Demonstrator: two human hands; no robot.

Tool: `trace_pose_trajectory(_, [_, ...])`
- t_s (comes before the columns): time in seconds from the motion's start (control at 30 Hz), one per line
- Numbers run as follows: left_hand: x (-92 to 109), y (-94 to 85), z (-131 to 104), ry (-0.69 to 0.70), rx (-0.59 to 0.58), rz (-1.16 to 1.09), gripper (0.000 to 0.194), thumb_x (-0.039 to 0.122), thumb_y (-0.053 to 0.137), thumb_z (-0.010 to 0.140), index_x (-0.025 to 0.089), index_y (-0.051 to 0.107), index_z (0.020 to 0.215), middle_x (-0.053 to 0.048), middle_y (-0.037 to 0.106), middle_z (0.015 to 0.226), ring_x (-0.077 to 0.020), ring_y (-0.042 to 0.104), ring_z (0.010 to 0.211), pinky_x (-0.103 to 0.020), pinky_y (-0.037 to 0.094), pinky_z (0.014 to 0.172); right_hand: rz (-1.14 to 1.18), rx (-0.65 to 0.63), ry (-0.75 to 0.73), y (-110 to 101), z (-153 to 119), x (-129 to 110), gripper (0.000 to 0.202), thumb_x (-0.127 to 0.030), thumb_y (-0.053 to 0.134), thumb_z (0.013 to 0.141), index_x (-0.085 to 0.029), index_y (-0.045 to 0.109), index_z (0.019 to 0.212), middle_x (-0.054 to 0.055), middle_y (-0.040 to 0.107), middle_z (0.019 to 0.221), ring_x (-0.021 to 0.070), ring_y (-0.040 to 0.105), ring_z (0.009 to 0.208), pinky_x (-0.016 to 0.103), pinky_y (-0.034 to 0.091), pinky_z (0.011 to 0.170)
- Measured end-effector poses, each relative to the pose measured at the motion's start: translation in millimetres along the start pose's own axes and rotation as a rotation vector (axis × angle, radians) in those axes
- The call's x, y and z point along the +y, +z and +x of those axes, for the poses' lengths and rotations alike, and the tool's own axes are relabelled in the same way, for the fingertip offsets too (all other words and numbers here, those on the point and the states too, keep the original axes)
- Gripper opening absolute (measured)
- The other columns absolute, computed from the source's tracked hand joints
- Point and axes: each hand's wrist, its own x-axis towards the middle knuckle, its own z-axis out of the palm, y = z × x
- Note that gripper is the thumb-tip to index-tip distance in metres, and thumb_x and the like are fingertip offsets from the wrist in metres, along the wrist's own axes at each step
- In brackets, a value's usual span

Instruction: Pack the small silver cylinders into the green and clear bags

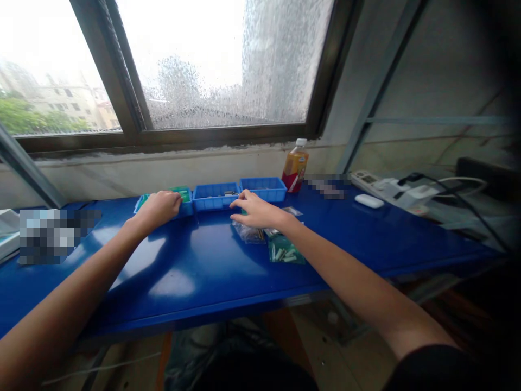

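My left hand (157,207) reaches over the left blue bin (186,208), its fingers curled together. Green plastic bags (180,193) show in that bin, right by the fingertips; whether the fingers grip one is hidden. My right hand (258,210) hovers with thumb and fingers apart, in front of the middle and right bins. Below it on the table lies a clear plastic bag (248,233) with small parts. Beside that, partly under my right wrist, is a green bag (280,251) of small pale cylindrical pieces.
The middle blue bin (214,202) holds small metallic parts; the right blue bin (264,191) adjoins it. A drink bottle (296,167) stands by the wall. A white case (369,201) and a power strip (366,179) lie on the right of the blue table (195,288).
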Motion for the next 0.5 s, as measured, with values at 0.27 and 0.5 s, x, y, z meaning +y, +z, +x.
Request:
trace_pose_trajectory(0.27, [3,8.0,-7,-0.090,0.112,-0.076,0.045,0.034,0.025,0.087,0.015,0.064,0.079,-0.012,0.067,0.091,-0.0257,0.062,0.087,-0.033,0.045,0.072,-0.052,-0.162,0.067,-7,1,12,0.046,-0.043,0.047,0.083,-0.016,0.055,0.120,0.014,0.051,0.111,0.0270,0.048,0.108,0.040,0.036,0.095])
trace_pose_trajectory(0.5, [1,10.2,-8,-0.107,0.124,-0.142,0.040,0.034,0.028,0.087,0.016,0.063,0.078,-0.011,0.067,0.082,-0.0268,0.063,0.080,-0.034,0.045,0.068,-0.085,-0.258,0.083,-5,0,12,0.052,-0.046,0.044,0.083,-0.017,0.051,0.125,0.015,0.051,0.116,0.0288,0.048,0.108,0.040,0.037,0.095])
